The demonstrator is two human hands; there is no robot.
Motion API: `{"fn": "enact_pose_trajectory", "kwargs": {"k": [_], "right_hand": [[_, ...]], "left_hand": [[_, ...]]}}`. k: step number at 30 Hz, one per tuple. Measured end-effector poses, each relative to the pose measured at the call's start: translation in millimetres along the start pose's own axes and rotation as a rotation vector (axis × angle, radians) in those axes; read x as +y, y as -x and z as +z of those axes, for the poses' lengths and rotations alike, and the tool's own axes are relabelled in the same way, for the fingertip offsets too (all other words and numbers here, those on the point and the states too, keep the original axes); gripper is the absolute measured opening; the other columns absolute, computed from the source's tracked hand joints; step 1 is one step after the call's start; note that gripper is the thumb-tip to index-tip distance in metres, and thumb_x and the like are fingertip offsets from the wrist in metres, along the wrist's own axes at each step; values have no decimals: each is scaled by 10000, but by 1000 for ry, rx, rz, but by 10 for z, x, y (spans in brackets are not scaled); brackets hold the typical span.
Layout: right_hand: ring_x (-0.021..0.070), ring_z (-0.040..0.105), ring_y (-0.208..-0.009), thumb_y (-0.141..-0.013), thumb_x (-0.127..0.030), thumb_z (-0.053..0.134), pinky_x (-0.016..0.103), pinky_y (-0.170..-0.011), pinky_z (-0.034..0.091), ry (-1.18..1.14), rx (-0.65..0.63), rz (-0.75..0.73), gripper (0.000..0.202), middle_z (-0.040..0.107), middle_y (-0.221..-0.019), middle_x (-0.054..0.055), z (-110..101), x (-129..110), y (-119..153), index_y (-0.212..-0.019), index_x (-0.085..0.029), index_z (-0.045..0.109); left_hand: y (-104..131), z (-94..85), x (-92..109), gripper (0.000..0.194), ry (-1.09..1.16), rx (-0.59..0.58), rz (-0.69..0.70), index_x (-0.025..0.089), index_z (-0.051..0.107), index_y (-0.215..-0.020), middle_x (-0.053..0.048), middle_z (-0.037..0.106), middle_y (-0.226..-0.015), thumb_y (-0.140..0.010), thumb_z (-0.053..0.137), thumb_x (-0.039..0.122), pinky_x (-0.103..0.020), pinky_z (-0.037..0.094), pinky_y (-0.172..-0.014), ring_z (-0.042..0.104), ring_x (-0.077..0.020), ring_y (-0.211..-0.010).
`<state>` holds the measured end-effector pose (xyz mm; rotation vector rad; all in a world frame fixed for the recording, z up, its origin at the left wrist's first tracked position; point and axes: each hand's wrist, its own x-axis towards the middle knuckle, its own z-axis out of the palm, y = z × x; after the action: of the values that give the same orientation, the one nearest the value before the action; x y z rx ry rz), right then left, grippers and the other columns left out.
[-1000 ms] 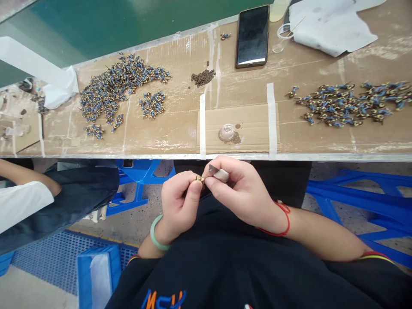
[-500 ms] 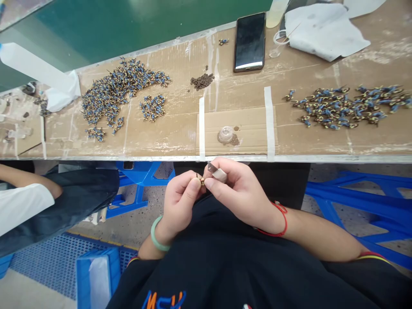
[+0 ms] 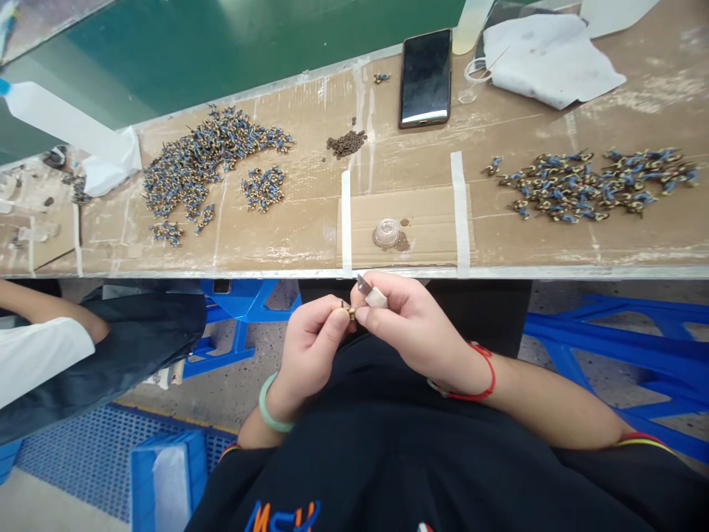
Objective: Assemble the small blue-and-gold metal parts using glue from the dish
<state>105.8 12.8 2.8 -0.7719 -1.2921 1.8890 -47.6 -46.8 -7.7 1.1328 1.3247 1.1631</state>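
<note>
My left hand is closed, thumb and forefinger pinching a small yellowish-and-dark figurine, mostly hidden by the fingertips. Against its other side rests the thumb of my right hand. That hand is also closed, around a small blade with a white wrapped grip; its dark pointed tip sticks up past the forefinger. Both hands are held just below the table's front edge, above my lap. Beyond them, a small clear dish stands on a taped cardboard pad, beside brown wet spots.
Blue-and-yellow figurines form a large heap and smaller cluster at left, and another group at right. Small brown discs, a phone and white cloth lie farther back. A co-worker's arm is at left.
The view has shifted slightly. The figurine sits a touch further right between my fingertips, and the blade tilts a little differently. Both grips stay the same.
</note>
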Motion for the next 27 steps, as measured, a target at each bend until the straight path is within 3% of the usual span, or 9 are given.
{"fn": "enact_pose_trajectory", "kwargs": {"k": [5, 13, 18, 22, 27], "right_hand": [[78, 337, -530, -808, -210, 608, 221, -495, 314, -194, -68, -13, 78, 555, -648, -42, 6, 64, 11, -734, -207, 588], [82, 303, -539, -959, -376, 717, 251, -537, 312, -116, 129, -102, 388, 377, -592, -91, -41, 81, 68, -689, -222, 485], [99, 320, -571, -1015, -451, 682, 262, -560, 349, -76, 85, -139, 333, 384, -669, -82, -54, 98, 102, -818, -229, 532], [126, 446, -629, -1128, -379, 461, 278, -618, 427, 206, 77, -302, 269, 496, -760, -31, -75, 94, 148, -934, -228, 571], [130, 573, -623, -1127, -251, 430, 260, -596, 437, 682, 73, -598, 260, 630, -730, -6, -98, 46, 173, -904, -230, 563]], "left_hand": [[-53, 19, 5, 518, 461, -176, -254, 210, 466, -648, 96, 239, -509, -953, 704, 555, -234, 227, -448, 199, -69, -446], [-80, 40, 128, 484, 661, -310, -348, 195, 473, -651, 97, 261, -502, -960, 715, 479, -194, 188, -415, 157, -46, -422], [-77, 42, 124, 456, 695, -339, -322, 193, 489, -662, 98, 259, -507, -990, 677, 447, -190, 181, -412, 147, -45, -418], [-56, 56, 126, 452, 675, -264, -293, 187, 513, -663, 98, 254, -510, -977, 702, 452, -184, 201, -425, 165, -52, -438], [-46, 92, 156, 461, 613, -155, -250, 181, 522, -651, 99, 265, -497, -959, 728, 456, -182, 240, -445, 215, -52, -433]]}}
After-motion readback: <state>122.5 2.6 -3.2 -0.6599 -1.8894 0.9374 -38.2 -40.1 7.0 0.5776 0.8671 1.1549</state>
